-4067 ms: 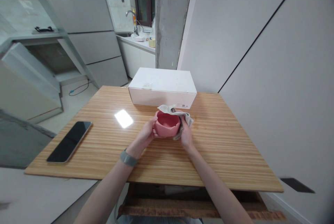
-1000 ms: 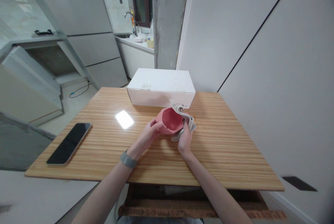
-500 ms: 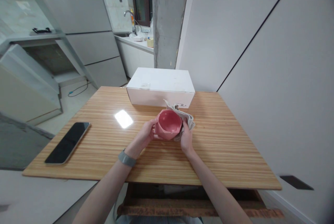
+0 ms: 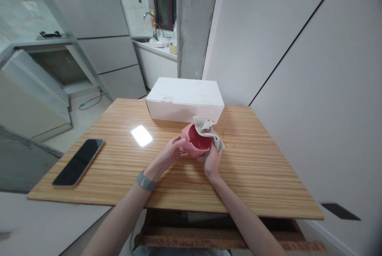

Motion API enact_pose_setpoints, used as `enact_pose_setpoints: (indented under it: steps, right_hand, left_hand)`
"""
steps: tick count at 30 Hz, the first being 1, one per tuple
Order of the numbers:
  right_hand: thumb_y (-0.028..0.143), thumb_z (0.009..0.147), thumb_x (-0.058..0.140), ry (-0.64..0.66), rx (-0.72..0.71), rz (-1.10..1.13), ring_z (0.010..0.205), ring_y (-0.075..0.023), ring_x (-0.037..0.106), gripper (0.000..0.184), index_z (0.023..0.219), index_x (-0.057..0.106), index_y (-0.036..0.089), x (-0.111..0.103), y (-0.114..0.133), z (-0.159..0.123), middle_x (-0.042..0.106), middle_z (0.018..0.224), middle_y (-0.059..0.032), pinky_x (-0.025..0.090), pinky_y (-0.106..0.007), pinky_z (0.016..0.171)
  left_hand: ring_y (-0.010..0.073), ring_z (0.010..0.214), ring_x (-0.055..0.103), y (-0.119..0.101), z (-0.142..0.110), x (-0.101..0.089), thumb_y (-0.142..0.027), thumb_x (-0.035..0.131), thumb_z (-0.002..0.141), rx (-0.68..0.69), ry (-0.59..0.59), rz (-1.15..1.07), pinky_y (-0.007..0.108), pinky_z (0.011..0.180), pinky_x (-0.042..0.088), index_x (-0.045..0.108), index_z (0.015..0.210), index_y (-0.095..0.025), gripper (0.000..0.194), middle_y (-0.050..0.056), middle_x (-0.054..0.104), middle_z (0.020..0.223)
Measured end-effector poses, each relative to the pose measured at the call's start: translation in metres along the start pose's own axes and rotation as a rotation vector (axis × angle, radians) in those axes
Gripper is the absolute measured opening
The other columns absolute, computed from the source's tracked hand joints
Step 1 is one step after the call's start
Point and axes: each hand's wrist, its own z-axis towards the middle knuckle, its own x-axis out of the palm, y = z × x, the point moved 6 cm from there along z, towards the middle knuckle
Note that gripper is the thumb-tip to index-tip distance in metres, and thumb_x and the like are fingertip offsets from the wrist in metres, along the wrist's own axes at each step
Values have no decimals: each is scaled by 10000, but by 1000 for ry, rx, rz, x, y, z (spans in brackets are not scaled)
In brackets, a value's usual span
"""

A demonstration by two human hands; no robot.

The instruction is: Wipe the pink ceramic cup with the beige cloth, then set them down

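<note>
A pink bowl (image 4: 191, 144) with angular sides and small notches in its rim is held up over the table, tilted so its opening faces to the right. My left hand (image 4: 173, 150) grips its left side, thumb near the rim and fingers underneath. On the other side my right hand (image 4: 212, 159) is closed on a light grey cloth (image 4: 205, 127), pressing it against the bowl's right wall. Part of the cloth drapes over the rim and hides some of the inside. The right fingertips are hidden behind the cloth and bowl.
A white box (image 4: 185, 92) stands at the far edge of the wooden table (image 4: 253, 168). To the left lies a black-screened phone (image 4: 79, 162). An open drawer (image 4: 191, 234) sits below the near edge. A tall pale panel (image 4: 313, 88) rises on the right.
The bowl has gone from nearly upright to tilted rightward, tipping back and forth between frames. My right hand and the cloth have shifted along its rim. Phone and box are where they were.
</note>
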Motion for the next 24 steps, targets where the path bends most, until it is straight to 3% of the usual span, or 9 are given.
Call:
enact_pose_setpoints:
  steps: [4, 7, 10, 13, 18, 21, 24]
  right_hand:
    - [403, 819, 523, 53, 70, 13, 915, -175, 596, 238, 848, 649, 203, -3, -1, 7, 659, 912, -31, 427, -331, 924]
    - [391, 820, 533, 174, 58, 42, 917, -173, 599, 205, 818, 638, 215, 4, -1, 7, 657, 911, -20, 426, -326, 933]
    - [389, 814, 542, 210, 34, 39, 967, -179, 590, 208, 862, 638, 211, 10, -2, 4, 654, 977, -26, 418, -331, 956]
    - [392, 832, 527, 149, 25, 20, 1067, -182, 558, 255, 962, 638, 203, 11, -4, -1, 632, 1105, -45, 386, -341, 1004]
    - [374, 862, 501, 72, 3, 15, 1135, -169, 520, 287, 1065, 623, 213, 12, -5, -15, 589, 1204, -48, 332, -350, 1062]
    - [378, 859, 500, 42, 14, 14, 1129, -167, 525, 306, 1087, 618, 213, 13, -7, -16, 587, 1202, -49, 342, -350, 1056]
    - [406, 854, 485, -43, 28, 11, 1092, -167, 549, 312, 1043, 635, 208, 6, -8, -8, 619, 1126, -49, 380, -336, 1016]
  left_hand:
    - [169, 689, 666, 7, 1, -6, -428, 664, 777, -72, -27, 69, 268, 604, 548, 666, 979, -137, 355, 91, 719, 866]
    - [147, 601, 636, 10, 2, -13, -416, 695, 746, -94, -88, 89, 246, 539, 528, 670, 900, -128, 327, 61, 706, 745]
    - [135, 548, 613, 9, 4, -17, -401, 721, 715, -64, -152, 58, 227, 504, 505, 661, 810, -119, 304, 44, 682, 661]
    - [129, 555, 615, 4, 4, -10, -372, 717, 729, 42, -158, 15, 221, 529, 500, 646, 818, -117, 280, 42, 681, 654]
    - [176, 796, 672, -4, 2, 7, -280, 757, 694, 186, -149, -81, 266, 719, 525, 593, 1073, -142, 435, 62, 718, 868]
    - [180, 879, 663, -3, 2, 3, -283, 768, 673, 185, -164, -94, 255, 742, 519, 591, 1086, -155, 468, 75, 704, 1017]
    - [150, 770, 660, 4, 6, -8, -404, 686, 745, 100, -174, -120, 219, 633, 512, 638, 994, -160, 352, 56, 713, 963]
